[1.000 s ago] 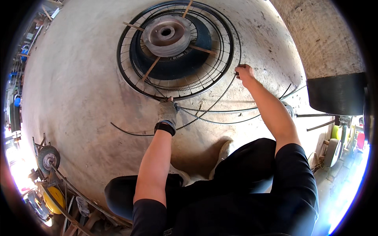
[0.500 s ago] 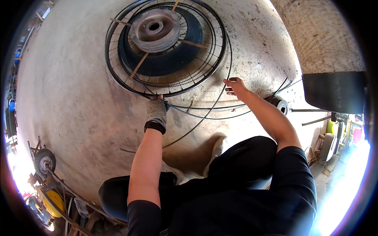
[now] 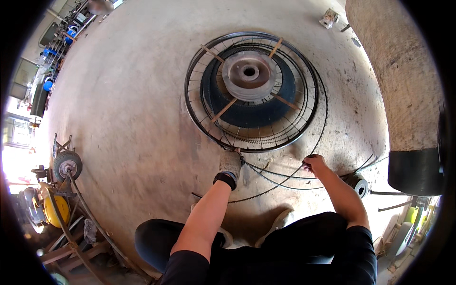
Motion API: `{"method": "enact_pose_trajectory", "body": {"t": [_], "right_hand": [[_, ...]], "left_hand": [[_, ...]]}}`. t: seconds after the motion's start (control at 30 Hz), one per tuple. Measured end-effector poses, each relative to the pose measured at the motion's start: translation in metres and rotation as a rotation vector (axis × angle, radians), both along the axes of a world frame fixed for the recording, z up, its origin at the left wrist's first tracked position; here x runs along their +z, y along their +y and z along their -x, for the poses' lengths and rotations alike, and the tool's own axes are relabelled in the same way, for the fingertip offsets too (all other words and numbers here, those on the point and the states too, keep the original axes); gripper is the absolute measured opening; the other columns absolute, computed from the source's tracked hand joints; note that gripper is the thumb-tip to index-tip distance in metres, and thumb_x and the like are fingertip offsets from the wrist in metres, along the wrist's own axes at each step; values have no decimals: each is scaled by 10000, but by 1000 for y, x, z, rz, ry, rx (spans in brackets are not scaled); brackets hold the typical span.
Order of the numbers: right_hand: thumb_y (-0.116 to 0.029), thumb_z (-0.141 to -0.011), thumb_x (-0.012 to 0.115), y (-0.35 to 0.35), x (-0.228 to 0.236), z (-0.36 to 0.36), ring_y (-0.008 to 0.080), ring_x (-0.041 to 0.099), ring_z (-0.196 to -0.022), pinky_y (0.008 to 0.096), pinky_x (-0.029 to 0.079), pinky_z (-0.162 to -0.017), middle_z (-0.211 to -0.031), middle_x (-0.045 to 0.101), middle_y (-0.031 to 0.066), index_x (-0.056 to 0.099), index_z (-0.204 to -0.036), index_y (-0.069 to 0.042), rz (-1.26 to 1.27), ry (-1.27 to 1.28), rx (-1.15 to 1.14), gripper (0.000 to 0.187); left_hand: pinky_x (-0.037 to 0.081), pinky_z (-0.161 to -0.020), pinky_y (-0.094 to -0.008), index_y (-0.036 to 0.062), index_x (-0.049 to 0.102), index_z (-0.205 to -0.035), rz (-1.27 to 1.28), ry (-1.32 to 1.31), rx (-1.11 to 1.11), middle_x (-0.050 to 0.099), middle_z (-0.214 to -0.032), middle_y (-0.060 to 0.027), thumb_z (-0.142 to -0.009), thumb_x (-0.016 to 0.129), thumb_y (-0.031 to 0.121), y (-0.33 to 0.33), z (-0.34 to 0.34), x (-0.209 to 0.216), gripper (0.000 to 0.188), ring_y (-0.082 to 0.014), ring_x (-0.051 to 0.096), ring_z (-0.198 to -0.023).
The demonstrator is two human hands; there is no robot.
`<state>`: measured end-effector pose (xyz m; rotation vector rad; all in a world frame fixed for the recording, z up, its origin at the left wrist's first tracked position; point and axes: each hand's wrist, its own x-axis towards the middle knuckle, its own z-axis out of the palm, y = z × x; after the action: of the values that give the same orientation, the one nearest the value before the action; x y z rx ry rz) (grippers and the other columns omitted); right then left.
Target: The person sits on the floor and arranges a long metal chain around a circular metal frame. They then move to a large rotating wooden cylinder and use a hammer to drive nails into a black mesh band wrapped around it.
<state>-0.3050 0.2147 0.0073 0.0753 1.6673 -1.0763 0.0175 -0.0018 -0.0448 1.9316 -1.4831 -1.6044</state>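
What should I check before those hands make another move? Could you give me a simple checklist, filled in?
1. Right hand has hold of the toothed strip: ok; it seems pinched there.
2. Left hand grips the spoked wheel: cannot tell; it is at the near rim, but its grasp is partly hidden.
3. Toothed strip clear of other strands: not ok; it crosses dark strands on the floor.
4. Round pulley lies hole-up over the wheel: ok.
5. Both hands gloved: not ok; left gloved, right bare.
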Motion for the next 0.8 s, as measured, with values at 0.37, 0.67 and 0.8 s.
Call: {"method": "enact_pose_trajectory", "body": {"t": [0.37, 0.67, 0.8], "right_hand": [[-59, -783, 712, -52, -7, 79, 218, 645, -653, 348, 503, -520, -783, 672, 130, 633, -869, 12, -20, 574, -18, 137], [-29, -763, 756, -72, 14, 85, 193, 624, -659, 340, 513, -564, -822, 671, 118, 631, -993, 39, 35, 536, -147, 271], [-96, -775, 778, -89, 31, 100, 196, 621, -772, 341, 518, -646, -976, 667, 147, 566, -1158, 38, 37, 589, -172, 458]], "left_hand": [[547, -778, -469, 36, 687, -1024, 229, -497, -418, 723, -967, -188, -1013, 442, 418, 1, 34, 65, 454, -367, 697, -891], [361, -415, -310, 112, 533, -745, -244, 339, 279, 472, -610, 10, -985, 607, 301, -2, 10, 57, 314, -142, 418, -454], [328, -386, -314, 115, 506, -732, -268, 263, 348, 443, -588, 11, -982, 623, 287, -3, 13, 60, 325, -145, 376, -414]]}}
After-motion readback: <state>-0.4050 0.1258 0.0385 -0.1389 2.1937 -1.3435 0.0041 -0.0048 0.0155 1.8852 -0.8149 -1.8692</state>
